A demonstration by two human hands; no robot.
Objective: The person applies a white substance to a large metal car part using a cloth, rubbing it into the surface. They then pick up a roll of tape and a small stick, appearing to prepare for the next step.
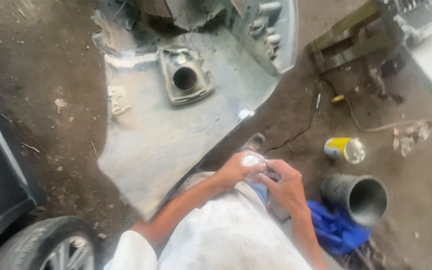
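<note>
Both hands — left hand [236, 169], right hand [287, 186] — grip a small whitish container [251, 161], seemingly opening it; needs firm twist.

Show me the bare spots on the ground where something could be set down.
Free: the dirt left of the grey bumper panel, above the car wheel; also the ground right of the black pipe. Crowded: around the yellow can, cable and blue cloth beside the right hand.
</note>
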